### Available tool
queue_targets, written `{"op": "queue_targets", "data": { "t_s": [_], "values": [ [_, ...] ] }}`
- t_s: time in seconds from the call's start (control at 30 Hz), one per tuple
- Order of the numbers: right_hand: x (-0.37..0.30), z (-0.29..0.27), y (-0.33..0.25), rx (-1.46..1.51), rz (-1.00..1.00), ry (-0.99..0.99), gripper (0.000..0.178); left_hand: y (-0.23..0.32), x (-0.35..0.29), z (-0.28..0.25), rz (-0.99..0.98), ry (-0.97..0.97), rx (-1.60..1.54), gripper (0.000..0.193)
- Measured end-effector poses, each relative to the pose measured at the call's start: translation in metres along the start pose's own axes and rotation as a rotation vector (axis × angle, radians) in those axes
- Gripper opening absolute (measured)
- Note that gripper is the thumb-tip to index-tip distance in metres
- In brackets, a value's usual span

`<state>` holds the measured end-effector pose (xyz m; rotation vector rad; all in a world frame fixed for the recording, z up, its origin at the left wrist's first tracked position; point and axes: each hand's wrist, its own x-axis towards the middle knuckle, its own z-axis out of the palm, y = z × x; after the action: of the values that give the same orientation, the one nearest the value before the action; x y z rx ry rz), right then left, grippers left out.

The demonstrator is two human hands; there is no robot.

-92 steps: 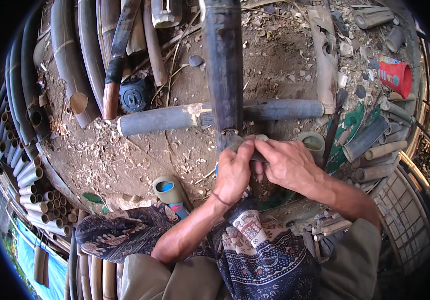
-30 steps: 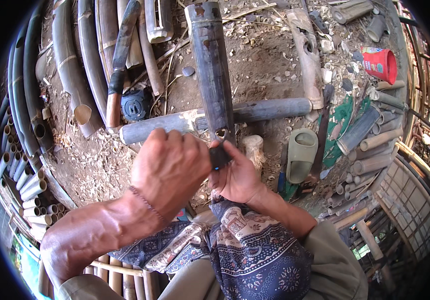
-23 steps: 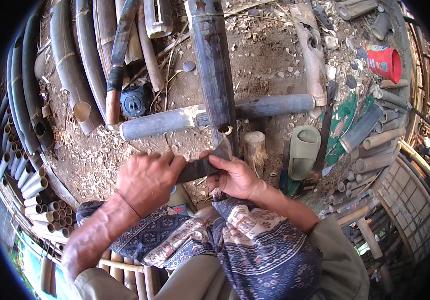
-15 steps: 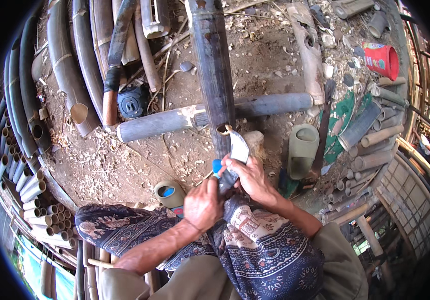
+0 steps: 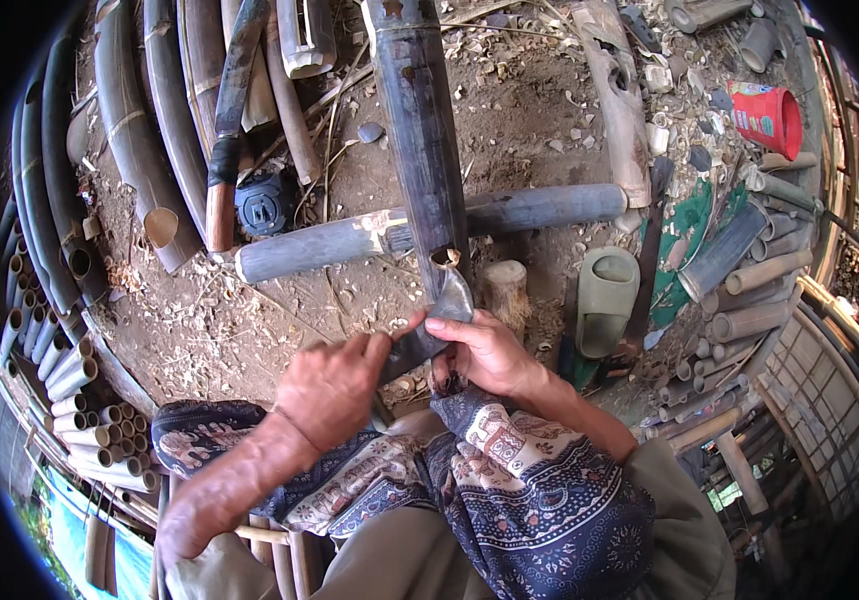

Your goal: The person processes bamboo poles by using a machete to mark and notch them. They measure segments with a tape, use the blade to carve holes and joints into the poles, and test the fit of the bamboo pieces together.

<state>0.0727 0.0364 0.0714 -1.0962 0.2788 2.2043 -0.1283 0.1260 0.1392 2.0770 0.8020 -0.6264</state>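
Observation:
A dark bamboo pole (image 5: pixel 418 140) runs from the far edge toward me, with a cut notch near its near end. It lies across another bamboo length (image 5: pixel 550 207). Against the pole just below the notch is a curved, dark-bladed knife (image 5: pixel 450 300), its blade slanting down to the left. My left hand (image 5: pixel 335 390) is closed around the knife's lower left end; its handle is hidden. My right hand (image 5: pixel 490 352) is closed at the blade, thumb laid on the metal. Its fingers curl beneath, partly hidden, near the pole's end. Patterned cloth (image 5: pixel 540 460) covers my lap.
Bamboo lengths (image 5: pixel 130 130) lie at the left, beside a wooden-handled long blade (image 5: pixel 222 180) and a blue round object (image 5: pixel 264 205). A short stump (image 5: pixel 506 290) and a green slipper (image 5: pixel 607 300) are right of the pole. A red container (image 5: pixel 765 122) lies farther right.
My left hand has moved left and slightly up. The blade has swung from upright and bright to slanting and dark, lower on the pole. My right hand has shifted little.

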Motion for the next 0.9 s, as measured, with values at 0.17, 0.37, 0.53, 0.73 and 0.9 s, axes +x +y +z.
{"op": "queue_targets", "data": {
  "t_s": [0.17,0.37,0.53,0.73,0.9],
  "values": [
    [-0.008,0.002,-0.003,-0.647,-0.184,0.334,0.030,0.043,0.012,0.097,-0.154,0.285,-0.395,0.050],
    [-0.011,-0.010,0.006,-1.123,-0.389,0.484,0.030,0.089,0.040,0.141,-0.266,0.472,-0.674,0.059],
    [-0.010,0.019,-0.005,-1.053,-0.198,0.294,0.026,0.056,0.028,0.141,-0.327,0.500,-0.830,0.030],
    [0.024,0.039,0.002,-0.389,-0.080,0.105,0.026,-0.020,0.013,0.085,-0.381,0.374,-0.465,0.020],
    [0.016,0.042,-0.012,0.296,-0.152,-0.098,0.026,-0.015,0.018,-0.029,-0.172,0.238,0.092,0.014]
  ]
}}
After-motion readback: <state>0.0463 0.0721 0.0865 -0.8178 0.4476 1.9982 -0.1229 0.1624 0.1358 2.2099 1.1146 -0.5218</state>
